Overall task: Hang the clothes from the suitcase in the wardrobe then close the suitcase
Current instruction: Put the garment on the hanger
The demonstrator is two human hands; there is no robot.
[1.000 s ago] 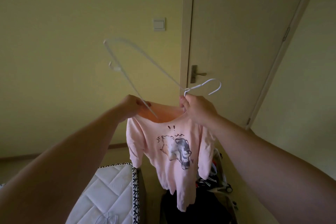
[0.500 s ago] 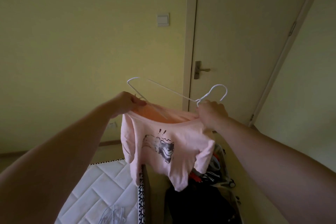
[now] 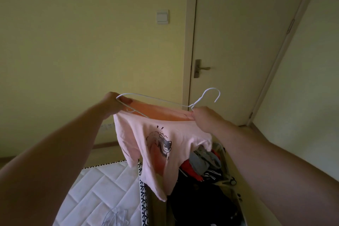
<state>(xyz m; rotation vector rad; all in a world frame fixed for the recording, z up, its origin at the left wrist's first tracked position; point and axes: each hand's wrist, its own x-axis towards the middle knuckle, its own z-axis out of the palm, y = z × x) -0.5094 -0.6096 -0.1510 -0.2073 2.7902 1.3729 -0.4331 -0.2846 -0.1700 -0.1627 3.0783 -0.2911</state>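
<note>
Facing the camera stood a yellow-green wall (image 3: 73, 42) with a closed pale door (image 3: 238, 33) to its right. Below, at lower left, lay a white quilted mattress (image 3: 102, 189) with a black-and-white patterned edge. Just beside it, at lower right, an open suitcase (image 3: 235, 198) held a heap of clothes (image 3: 201, 167) in red, grey, striped and dark fabric.

A pink shirt (image 3: 161, 145) with an animal print was held in the air above the gap between mattress and suitcase, well clear of both, its body hanging down and its top opening stretched wide between the two hands. A white wire hanger (image 3: 156, 99) lay tilted across that opening, with its hook up and to the right and its lower bar entering the opening.

The left hand (image 3: 113, 103) had its fingers clenched on the hanger's far end together with the edge of the shirt. The right hand (image 3: 205, 121) had its fingers curled round the hanger's neck below the hook, and it pinched the opposite edge of the opening.

Some loose wire hangers (image 3: 115, 216) rested on the mattress at the bottom edge; the count could not be told. A metal door handle (image 3: 200, 68) and a light switch (image 3: 162, 17) completed the items noted.
</note>
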